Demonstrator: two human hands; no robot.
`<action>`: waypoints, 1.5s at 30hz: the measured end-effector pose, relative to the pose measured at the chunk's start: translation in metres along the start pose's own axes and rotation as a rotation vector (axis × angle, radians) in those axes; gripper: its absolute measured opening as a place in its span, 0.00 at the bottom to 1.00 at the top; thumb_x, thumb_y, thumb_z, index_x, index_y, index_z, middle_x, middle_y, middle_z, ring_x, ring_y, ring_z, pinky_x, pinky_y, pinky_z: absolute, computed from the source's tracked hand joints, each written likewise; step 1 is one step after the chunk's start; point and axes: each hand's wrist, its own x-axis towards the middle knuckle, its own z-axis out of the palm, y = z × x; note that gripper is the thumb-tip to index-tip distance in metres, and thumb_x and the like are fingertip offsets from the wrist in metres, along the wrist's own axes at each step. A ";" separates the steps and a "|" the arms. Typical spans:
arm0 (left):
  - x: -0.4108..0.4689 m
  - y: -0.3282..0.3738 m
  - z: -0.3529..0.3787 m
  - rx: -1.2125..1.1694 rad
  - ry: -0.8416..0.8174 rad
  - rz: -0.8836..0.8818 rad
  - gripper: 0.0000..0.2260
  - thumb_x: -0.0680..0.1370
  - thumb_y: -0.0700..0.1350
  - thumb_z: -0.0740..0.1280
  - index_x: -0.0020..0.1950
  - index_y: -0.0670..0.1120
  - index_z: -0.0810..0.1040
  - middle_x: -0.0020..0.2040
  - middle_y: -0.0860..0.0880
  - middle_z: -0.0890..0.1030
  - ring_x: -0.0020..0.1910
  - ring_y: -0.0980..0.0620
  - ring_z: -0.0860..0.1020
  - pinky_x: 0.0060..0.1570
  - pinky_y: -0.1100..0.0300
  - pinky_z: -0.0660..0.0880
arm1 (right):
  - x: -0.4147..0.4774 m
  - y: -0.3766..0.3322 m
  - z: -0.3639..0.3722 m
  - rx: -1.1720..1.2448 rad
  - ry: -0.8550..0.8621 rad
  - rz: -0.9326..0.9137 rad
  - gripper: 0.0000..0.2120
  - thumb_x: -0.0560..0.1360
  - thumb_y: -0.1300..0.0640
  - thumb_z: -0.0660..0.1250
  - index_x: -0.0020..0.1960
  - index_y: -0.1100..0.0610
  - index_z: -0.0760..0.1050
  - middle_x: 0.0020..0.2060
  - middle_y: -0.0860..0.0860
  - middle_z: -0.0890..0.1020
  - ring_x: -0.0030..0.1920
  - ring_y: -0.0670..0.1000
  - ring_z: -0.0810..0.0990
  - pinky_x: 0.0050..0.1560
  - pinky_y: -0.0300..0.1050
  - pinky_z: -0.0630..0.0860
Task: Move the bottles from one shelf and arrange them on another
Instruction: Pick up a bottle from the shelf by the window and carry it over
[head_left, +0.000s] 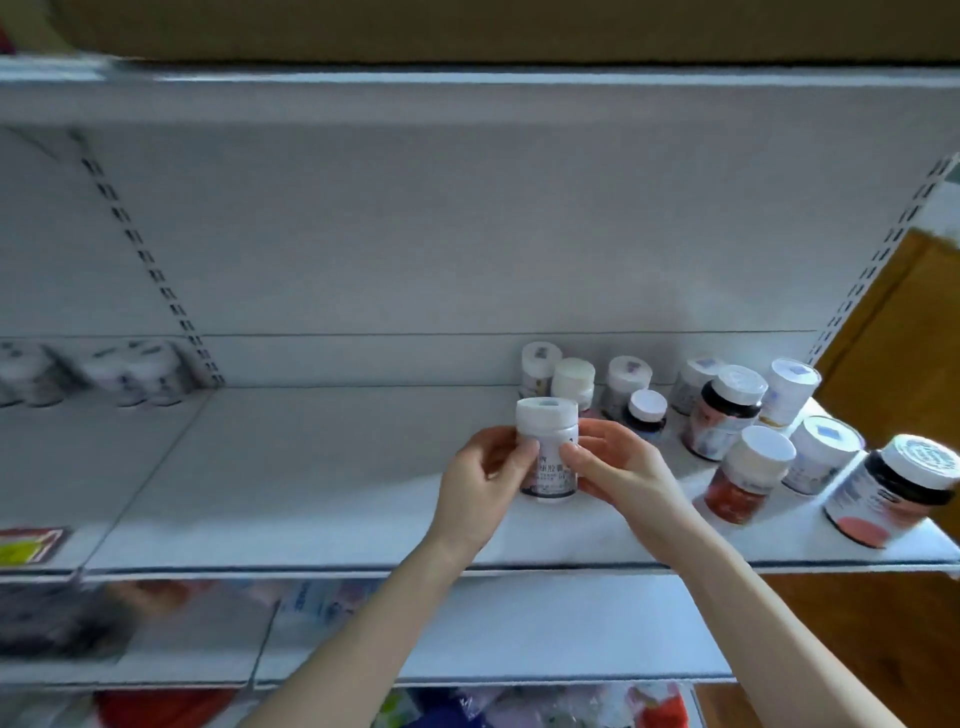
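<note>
While only the head view is on offer, it shows the job somewhere in its middle: both hands meet on one white bottle (547, 451) at the front of the upper shelf (311, 467), just left of the main cluster of bottles (727, 415). The left hand (485, 470) curls its fingers round the bottle's left side, and the right hand (615, 467) pinches the right side between thumb and fingers, so each hand holds the same bottle. Whether the bottle's base rests on the shelf or hangs just above it I cannot tell. Some ten bottles stand at the right end of this shelf, loosely grouped rather than in tidy rows, with the wide left part of the shelf bare. My guess is that this is the receiving shelf and the held bottle is being added to the group, though the picture would equally fit a bottle being lifted away. Straightening the group appears to be left to do. A lower shelf (519, 629) below the arms carries no bottle that I can see, and the blurred containers (130, 374) in the next bay to the left are well apart.
</note>
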 end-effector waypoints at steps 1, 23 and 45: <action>-0.004 0.000 -0.011 0.003 0.018 -0.006 0.02 0.75 0.42 0.67 0.47 0.46 0.77 0.40 0.55 0.81 0.34 0.68 0.78 0.40 0.73 0.74 | 0.001 0.000 0.011 0.020 -0.029 0.010 0.09 0.72 0.59 0.69 0.52 0.53 0.76 0.46 0.52 0.83 0.43 0.45 0.81 0.45 0.38 0.78; -0.063 -0.023 -0.409 -0.030 0.271 -0.012 0.05 0.77 0.42 0.63 0.49 0.47 0.78 0.42 0.52 0.81 0.39 0.64 0.80 0.37 0.73 0.74 | 0.005 -0.026 0.414 0.032 -0.343 0.010 0.07 0.73 0.63 0.67 0.49 0.55 0.74 0.40 0.51 0.81 0.41 0.47 0.81 0.40 0.37 0.81; 0.049 -0.092 -0.518 0.135 0.311 -0.092 0.12 0.72 0.37 0.68 0.55 0.44 0.79 0.52 0.46 0.81 0.48 0.53 0.79 0.43 0.72 0.74 | 0.128 -0.005 0.524 -0.436 -0.469 -0.093 0.18 0.77 0.59 0.62 0.66 0.53 0.66 0.54 0.49 0.76 0.47 0.43 0.76 0.41 0.30 0.71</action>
